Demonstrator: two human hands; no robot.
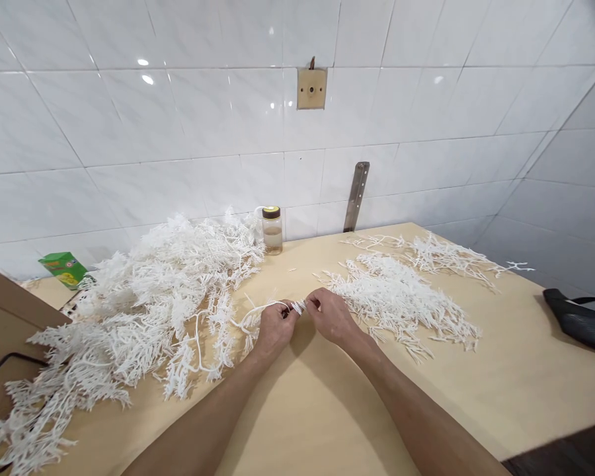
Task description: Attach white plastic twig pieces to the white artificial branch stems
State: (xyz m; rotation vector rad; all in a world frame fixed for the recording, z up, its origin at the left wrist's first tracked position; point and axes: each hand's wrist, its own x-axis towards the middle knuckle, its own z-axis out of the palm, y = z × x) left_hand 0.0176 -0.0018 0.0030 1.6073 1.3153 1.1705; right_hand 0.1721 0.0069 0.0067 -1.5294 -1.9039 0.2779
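My left hand (276, 325) is closed on a white plastic branch (250, 318), whose stem runs left toward a big heap of white artificial foliage (178, 277). My right hand (330, 314) pinches at the small white tips (298, 307) of that branch, which show between the two hands. Its fingertips hide exactly what they grip. Just right of it lies a flat pile of loose white sprigs (401, 297). Behind that, some bare white stems (451, 258) are spread near the table's far right corner.
A lidded jar with liquid (272, 235) stands at the back by the tiled wall. At the left are a green box (63, 270) and a brown panel (14, 324). A metal bracket (357, 197) rises behind the table (317, 410). Something black (582, 324) sits beyond the right edge.
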